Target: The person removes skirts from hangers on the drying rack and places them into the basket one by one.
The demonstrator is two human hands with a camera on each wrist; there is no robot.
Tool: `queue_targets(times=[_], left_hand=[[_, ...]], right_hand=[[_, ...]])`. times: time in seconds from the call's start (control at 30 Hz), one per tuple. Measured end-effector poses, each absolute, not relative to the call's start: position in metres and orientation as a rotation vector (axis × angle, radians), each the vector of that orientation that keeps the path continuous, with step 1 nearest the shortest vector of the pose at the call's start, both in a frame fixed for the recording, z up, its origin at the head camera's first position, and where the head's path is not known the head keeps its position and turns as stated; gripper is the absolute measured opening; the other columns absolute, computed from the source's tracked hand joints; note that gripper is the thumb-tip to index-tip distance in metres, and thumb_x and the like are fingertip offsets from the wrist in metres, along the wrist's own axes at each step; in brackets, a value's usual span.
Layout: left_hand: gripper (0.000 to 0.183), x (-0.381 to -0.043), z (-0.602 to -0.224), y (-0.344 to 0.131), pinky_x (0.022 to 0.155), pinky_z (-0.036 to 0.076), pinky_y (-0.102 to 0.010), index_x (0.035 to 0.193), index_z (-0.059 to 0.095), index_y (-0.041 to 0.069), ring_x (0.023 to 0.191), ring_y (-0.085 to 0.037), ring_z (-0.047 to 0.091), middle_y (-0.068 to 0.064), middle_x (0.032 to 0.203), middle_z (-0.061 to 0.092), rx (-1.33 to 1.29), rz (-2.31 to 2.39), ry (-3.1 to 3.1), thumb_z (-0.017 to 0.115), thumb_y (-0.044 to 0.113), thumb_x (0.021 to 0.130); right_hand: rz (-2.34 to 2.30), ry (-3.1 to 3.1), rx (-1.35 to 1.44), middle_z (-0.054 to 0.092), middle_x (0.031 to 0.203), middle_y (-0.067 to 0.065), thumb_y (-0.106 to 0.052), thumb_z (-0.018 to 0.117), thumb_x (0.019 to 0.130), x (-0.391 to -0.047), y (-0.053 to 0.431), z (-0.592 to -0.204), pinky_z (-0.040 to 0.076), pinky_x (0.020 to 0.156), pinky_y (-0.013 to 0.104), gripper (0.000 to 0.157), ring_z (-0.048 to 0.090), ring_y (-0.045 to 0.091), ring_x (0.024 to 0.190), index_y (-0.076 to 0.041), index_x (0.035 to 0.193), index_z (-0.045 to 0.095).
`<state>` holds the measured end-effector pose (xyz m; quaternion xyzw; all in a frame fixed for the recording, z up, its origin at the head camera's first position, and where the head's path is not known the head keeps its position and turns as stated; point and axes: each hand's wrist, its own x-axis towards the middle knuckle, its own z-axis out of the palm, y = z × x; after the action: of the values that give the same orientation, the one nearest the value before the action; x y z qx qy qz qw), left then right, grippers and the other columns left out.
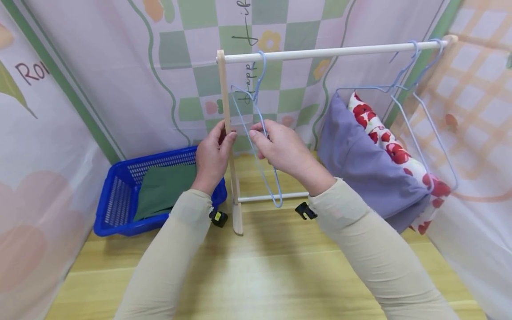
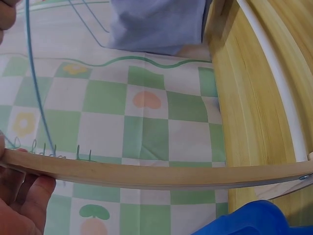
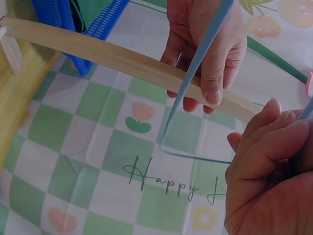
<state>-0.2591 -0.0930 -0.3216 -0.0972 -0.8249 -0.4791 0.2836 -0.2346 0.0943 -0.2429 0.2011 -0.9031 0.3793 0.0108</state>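
My left hand [image 1: 212,155] grips the wooden upright [image 1: 225,89] at the left end of a clothes rack, thumb on one side and fingers on the other. Just right of it, my right hand [image 1: 286,149] pinches the side of a light blue hanger [image 1: 278,195]. The hanger's hook sits over the white top rail [image 1: 320,54], close to the upright, and no cloth is on it. In the right wrist view, curled fingers [image 3: 257,166] partly cover the hanger wire [image 3: 195,68], which crosses in front of the upright [image 3: 117,58].
At left stands a blue basket [image 1: 105,222] holding a folded green cloth [image 1: 164,189]. On the rack's right end, blue hangers [image 1: 430,115] carry a purple cloth [image 1: 348,142] and a white cloth with red flowers [image 1: 398,153]. A white lower bar [image 1: 276,197] runs near the wooden table [image 1: 280,275].
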Motion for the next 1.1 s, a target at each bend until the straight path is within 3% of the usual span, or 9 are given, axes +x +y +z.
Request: queue_targets(times=[0.2,0.47,0.7,0.9,1.0,1.1], left_hand=[[0.034,-0.259,-0.321,-0.092,0.07,0.052,-0.033,0.133,0.067,0.011,0.082,-0.021,0.064,-0.009,0.105,0.074,-0.273,-1.255,-2.203,0.06,0.032,0.107],[0.034,-0.253,-0.323,-0.099,0.067,0.049,-0.034,0.133,0.067,0.012,0.079,-0.022,0.061,-0.009,0.103,0.073,-0.22,-1.231,-2.226,0.06,0.033,0.107],[0.034,-0.252,-0.324,-0.097,0.066,0.048,-0.034,0.131,0.067,0.012,0.078,-0.021,0.06,-0.008,0.102,0.073,-0.238,-1.233,-2.225,0.058,0.035,0.108],[0.033,-0.254,-0.324,-0.093,0.066,0.048,-0.034,0.131,0.067,0.012,0.078,-0.022,0.06,-0.008,0.103,0.073,-0.266,-1.23,-2.223,0.059,0.034,0.108],[0.033,-0.254,-0.323,-0.091,0.066,0.048,-0.034,0.131,0.067,0.012,0.078,-0.022,0.06,-0.009,0.103,0.073,-0.27,-1.227,-2.221,0.059,0.034,0.108],[0.032,-0.255,-0.322,-0.091,0.065,0.048,-0.034,0.131,0.068,0.011,0.077,-0.023,0.06,-0.009,0.102,0.073,-0.27,-1.218,-2.218,0.059,0.033,0.108]], right_hand=[[1.169,-2.835,0.603,0.069,0.082,0.005,-0.045,0.044,0.111,-0.232,0.101,-0.24,0.047,0.055,0.035,0.043,0.059,0.022,0.06,-0.015,0.137,0.059],[1.142,-2.841,0.612,0.073,0.088,0.009,-0.055,0.041,0.11,-0.229,0.102,-0.238,0.049,0.06,0.037,0.048,0.062,0.023,0.065,-0.014,0.123,0.062],[0.991,-2.856,0.516,0.075,0.095,0.004,-0.064,0.032,0.108,-0.229,0.113,-0.235,0.053,0.08,0.042,0.064,0.069,0.022,0.077,-0.014,0.136,0.061],[0.826,-2.805,0.446,0.072,0.127,0.009,-0.062,0.031,0.109,-0.23,0.135,-0.227,0.049,0.105,0.052,0.07,0.067,0.03,0.119,-0.008,0.143,0.059],[0.776,-2.789,0.415,0.07,0.131,0.011,-0.062,0.031,0.109,-0.23,0.146,-0.219,0.049,0.105,0.054,0.071,0.064,0.033,0.125,-0.007,0.143,0.058],[0.721,-2.767,0.366,0.072,0.12,0.013,-0.062,0.032,0.108,-0.229,0.157,-0.209,0.05,0.096,0.055,0.069,0.066,0.034,0.115,-0.008,0.143,0.058]])
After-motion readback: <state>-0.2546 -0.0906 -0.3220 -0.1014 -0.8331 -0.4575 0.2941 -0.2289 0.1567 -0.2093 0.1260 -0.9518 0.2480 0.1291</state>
